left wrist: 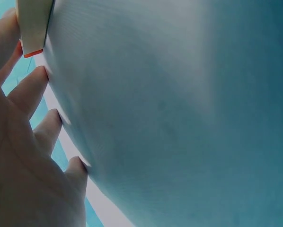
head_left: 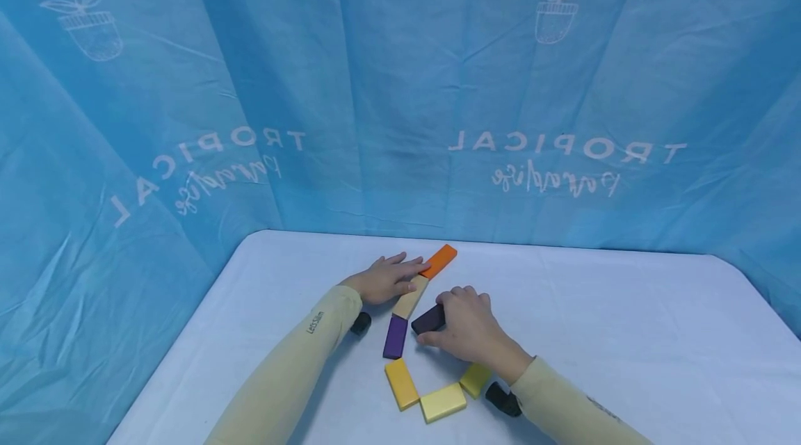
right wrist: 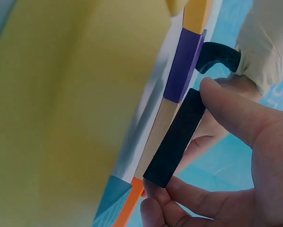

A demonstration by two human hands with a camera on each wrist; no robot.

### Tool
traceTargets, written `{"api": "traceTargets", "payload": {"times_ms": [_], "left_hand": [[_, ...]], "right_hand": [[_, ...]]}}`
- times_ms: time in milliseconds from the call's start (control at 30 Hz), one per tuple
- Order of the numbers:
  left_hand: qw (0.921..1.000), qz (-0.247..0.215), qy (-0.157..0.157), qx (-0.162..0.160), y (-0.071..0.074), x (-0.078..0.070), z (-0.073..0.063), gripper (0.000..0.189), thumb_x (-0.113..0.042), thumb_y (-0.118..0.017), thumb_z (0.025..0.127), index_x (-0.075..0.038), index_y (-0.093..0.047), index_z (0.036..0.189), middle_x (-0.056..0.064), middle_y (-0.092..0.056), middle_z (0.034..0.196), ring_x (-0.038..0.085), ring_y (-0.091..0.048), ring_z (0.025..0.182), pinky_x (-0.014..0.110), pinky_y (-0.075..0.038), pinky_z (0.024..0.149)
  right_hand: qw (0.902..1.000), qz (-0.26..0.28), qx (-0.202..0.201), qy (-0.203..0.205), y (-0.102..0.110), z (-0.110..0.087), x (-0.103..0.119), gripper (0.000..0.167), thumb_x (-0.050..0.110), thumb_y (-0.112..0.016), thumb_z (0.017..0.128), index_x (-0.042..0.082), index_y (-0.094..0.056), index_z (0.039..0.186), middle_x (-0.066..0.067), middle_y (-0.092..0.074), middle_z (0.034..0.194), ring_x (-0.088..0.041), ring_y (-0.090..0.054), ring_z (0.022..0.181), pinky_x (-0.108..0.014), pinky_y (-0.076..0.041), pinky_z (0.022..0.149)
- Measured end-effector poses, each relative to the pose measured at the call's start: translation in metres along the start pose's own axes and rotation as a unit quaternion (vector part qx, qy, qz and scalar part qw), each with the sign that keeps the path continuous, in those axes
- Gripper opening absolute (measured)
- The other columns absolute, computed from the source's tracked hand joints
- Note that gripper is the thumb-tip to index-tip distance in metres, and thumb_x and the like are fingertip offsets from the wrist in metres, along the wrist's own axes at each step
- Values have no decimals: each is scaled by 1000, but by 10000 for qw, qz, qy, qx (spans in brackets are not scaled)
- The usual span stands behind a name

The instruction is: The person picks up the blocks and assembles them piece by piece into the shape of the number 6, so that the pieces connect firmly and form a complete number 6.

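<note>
My right hand (head_left: 469, 323) pinches a black block (right wrist: 174, 139) between thumb and fingertips, just right of the row. With its fingers spread nearly straight, my left hand (head_left: 382, 281) reaches over a plain wooden block (head_left: 410, 297) and touches it and the orange block (head_left: 443, 259) beyond. A purple block (head_left: 395, 337) lies at the near end of the wooden one. From there the line bends through an amber block (head_left: 402, 384), a pale yellow block (head_left: 443, 402) and an olive-yellow block (head_left: 475, 379), the last partly hidden beneath my right wrist.
The blocks lie on a white-covered table (head_left: 626, 334). Blue printed cloth (head_left: 400, 83) hangs behind it and along the left side. A black wrist-worn piece (head_left: 503, 400) sits beneath my right wrist, close to the olive-yellow block; another black piece (head_left: 361, 324) is under the left.
</note>
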State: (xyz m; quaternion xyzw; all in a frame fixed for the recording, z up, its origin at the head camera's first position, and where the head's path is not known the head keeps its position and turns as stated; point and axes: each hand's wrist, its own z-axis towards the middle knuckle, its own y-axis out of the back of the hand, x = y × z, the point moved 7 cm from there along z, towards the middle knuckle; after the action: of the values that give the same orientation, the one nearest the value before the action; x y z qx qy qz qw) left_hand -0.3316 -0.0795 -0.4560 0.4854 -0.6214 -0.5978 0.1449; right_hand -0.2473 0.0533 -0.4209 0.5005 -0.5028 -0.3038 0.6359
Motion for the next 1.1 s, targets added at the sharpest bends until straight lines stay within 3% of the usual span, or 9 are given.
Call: {"api": "traceTargets", "payload": {"times_ms": [600, 1100], "left_hand": [[10000, -34, 69, -20, 0, -1, -2, 56, -44, -41, 108, -28, -30, 160, -3, -24, 165, 30, -9, 154, 57, -4, 122], [10000, -54, 36, -33, -1, 1, 0, 56, -42, -41, 108, -27, -30, 160, -3, -24, 165, 30, -9, 154, 56, -4, 122]], "right_hand": [[9991, -324, 253, -60, -14, 12, 2, 65, 55, -87, 71, 2, -71, 105, -6, -61, 87, -23, -51, 87, -48, -41, 78], [9989, -305, 326, -118, -9, 16, 0, 65, 54, -87, 72, 2, -70, 107, -5, -61, 85, -23, -51, 85, -45, -41, 75]]}}
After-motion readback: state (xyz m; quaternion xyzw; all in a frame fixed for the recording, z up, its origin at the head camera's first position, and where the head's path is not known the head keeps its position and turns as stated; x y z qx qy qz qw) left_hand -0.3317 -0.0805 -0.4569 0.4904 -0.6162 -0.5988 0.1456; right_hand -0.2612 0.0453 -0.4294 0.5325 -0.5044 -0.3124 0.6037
